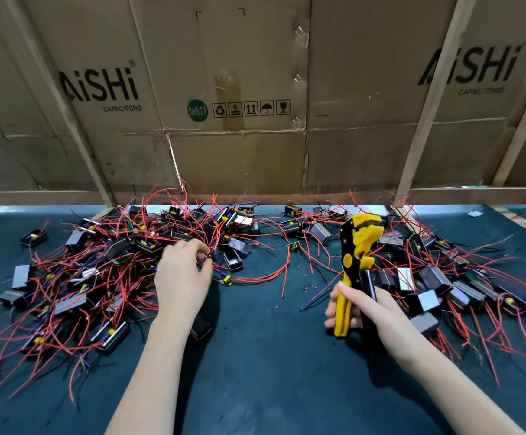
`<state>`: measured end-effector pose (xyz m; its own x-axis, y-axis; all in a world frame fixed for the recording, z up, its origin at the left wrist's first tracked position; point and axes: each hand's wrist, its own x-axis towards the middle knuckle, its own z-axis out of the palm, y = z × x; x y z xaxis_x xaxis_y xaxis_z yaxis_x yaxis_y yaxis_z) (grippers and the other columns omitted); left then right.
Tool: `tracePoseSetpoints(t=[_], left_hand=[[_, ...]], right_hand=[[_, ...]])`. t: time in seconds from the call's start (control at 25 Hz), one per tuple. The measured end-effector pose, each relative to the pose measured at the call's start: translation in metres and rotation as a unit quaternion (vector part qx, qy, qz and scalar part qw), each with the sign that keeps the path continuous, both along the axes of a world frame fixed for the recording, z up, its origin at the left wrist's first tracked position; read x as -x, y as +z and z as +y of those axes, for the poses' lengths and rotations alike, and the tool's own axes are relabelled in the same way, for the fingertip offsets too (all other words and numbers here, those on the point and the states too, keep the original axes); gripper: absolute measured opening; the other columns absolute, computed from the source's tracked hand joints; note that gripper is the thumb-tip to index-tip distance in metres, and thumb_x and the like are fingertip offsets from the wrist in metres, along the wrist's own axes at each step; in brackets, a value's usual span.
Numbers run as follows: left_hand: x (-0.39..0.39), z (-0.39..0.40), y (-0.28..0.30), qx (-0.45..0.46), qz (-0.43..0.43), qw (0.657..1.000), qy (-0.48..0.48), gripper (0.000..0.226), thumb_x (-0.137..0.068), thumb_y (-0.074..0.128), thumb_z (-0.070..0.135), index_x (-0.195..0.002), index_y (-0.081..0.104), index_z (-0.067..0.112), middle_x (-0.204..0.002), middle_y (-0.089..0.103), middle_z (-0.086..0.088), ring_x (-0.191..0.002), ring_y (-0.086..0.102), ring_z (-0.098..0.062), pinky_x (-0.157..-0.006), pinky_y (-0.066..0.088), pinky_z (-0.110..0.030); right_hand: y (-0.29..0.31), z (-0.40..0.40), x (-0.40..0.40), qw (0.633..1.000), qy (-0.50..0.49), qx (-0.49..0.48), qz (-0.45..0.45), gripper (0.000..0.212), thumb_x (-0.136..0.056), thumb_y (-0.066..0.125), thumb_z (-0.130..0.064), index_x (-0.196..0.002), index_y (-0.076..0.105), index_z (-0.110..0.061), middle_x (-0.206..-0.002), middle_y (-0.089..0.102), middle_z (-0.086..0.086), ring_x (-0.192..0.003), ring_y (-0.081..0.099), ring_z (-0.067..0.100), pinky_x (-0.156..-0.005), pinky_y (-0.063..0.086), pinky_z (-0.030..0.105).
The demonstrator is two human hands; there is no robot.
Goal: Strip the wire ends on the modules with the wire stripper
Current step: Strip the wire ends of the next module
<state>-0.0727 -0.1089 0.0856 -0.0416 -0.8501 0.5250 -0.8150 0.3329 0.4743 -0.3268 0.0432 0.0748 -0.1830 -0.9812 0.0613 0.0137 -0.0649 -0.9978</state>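
Flattened brown cardboard cartons [243,89] printed "AiSHi CAPACITORS" form the back wall, braced by pale wooden battens [428,98], and below them runs a dark teal work mat [265,356].

From the head camera, the mat carries two heaps of small black box-shaped modules with red and dark wire leads. The larger heap [76,277] spreads across the left half, its red wires tangled and fanning out toward the near edge. The smaller heap [437,277] lies on the right, reaching the far right edge. Between the two, a few loose modules and long red wires [274,271] lie on bare mat, with tiny red bits of insulation [306,288] scattered near them.

The left hand [181,274] reaches into the right edge of the larger heap, fingers curled and fingertips pinched together on thin red wire ends beside a black module [233,262]. A further black module sits just under the left forearm.

The right hand [359,312] grips the yellow-and-black wire stripper [354,265] by its handles, fingers wrapped round them, the tool held upright with its yellow head pointing away toward the cartons, above the mat and apart from both heaps.
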Motion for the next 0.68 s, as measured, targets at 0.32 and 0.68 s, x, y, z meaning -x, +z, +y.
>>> tracePoseSetpoints(t=[0.32,0.68], left_hand=[[0.0056,-0.0002,-0.0065,-0.128,-0.121,0.976,-0.126,0.014,-0.083,0.074,0.022,-0.096,0.071,0.027,-0.095,0.060,0.006,-0.102,0.050,-0.018,-0.086,0.046,-0.035],[-0.0010,-0.0059,-0.0001,-0.047,0.152,0.986,-0.052,0.007,-0.088,0.070,0.018,-0.094,0.074,0.015,-0.089,0.066,-0.002,-0.070,0.058,-0.009,-0.074,0.040,-0.024]], right_hand=[[-0.0012,-0.0022,0.0024,1.000,-0.005,-0.016,0.006,0.061,-0.066,0.065,-0.048,-0.097,0.062,0.005,-0.081,0.070,0.021,-0.076,0.070,0.039,-0.068,0.056,0.038],[-0.0051,-0.0040,0.0055,1.000,-0.001,-0.020,0.007,0.063,-0.067,0.067,-0.049,-0.101,0.061,0.004,-0.082,0.071,0.019,-0.078,0.071,0.039,-0.069,0.057,0.040]])
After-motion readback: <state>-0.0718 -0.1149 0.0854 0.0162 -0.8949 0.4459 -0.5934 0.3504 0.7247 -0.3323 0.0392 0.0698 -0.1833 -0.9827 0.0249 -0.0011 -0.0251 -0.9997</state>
